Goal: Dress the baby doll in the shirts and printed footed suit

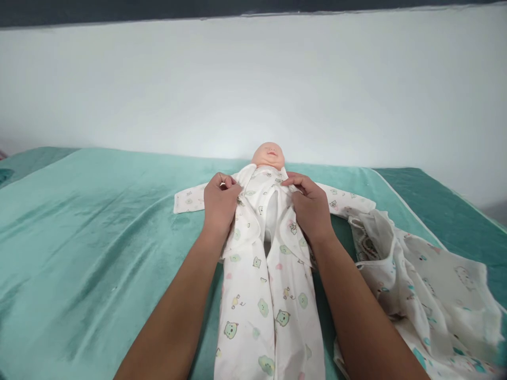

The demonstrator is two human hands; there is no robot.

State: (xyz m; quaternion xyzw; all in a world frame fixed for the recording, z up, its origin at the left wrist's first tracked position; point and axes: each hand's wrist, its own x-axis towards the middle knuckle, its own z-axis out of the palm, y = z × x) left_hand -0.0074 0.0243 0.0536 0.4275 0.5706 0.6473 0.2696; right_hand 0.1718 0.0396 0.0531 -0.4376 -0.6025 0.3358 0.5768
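Right now a doll [268,154] is lying on its back in the middle of a green blanket [99,227], with its head pointing away from the person and its feet pointing toward the camera. It is wearing a white sleepsuit [273,295] printed with small green and pink animal shapes. The legs of the suit are stretching down to the bottom edge of the view. One sleeve [188,199] is lying flat out to the person's left, and the other sleeve [348,203] is lying flat out to the right.

Both of the person's hands are working at the doll's chest. The left hand [219,203] is resting on the left side of the suit with its fingers curled in, pinching the fabric near the shoulder. The right hand [311,208] is sitting on the opposite side, knuckles up, with its fingertips pinching the edge of the front flap just below the collar. Between the two hands the front of the suit is gaping open in a narrow slit down the chest, and something white is showing through it.

A loose cloth [428,295], white with a teal print, is lying crumpled on the blanket to the right, touching the end of the right sleeve. A pale wall [253,79] is rising behind the blanket.
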